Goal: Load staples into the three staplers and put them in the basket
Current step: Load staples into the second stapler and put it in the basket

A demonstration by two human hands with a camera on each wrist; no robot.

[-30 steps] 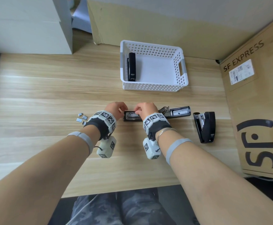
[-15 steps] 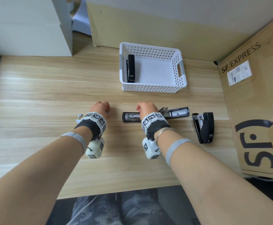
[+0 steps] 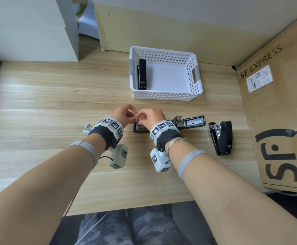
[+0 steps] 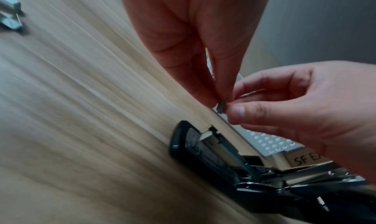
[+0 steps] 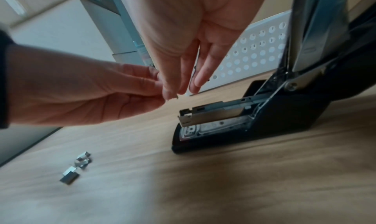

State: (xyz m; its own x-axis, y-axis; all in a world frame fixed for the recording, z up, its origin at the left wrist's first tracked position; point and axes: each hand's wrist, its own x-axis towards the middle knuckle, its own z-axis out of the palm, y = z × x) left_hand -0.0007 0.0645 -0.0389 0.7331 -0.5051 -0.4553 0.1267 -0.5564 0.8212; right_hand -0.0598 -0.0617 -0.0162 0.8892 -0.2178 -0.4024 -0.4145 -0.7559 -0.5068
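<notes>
Above the left end of the opened black stapler (image 3: 192, 122), my left hand (image 3: 134, 114) and right hand (image 3: 139, 117) meet fingertip to fingertip. In the left wrist view both pinch a small strip of staples (image 4: 221, 107), held a little above the stapler's bare metal magazine (image 4: 203, 152). The right wrist view shows that magazine (image 5: 223, 115) lying open with the lid swung back. A second black stapler (image 3: 222, 137) lies to the right. A third stapler (image 3: 142, 74) lies inside the white basket (image 3: 196, 76), along its left wall.
Several loose staple strips (image 3: 86, 129) lie on the wooden table left of my left wrist. A tall SF Express carton (image 3: 276, 103) stands along the right edge. More cardboard and a white cabinet stand behind the basket.
My left hand went left to the loose staples and came back with a small strip. Both hands now hold it, raised slightly above the stapler's left end.
</notes>
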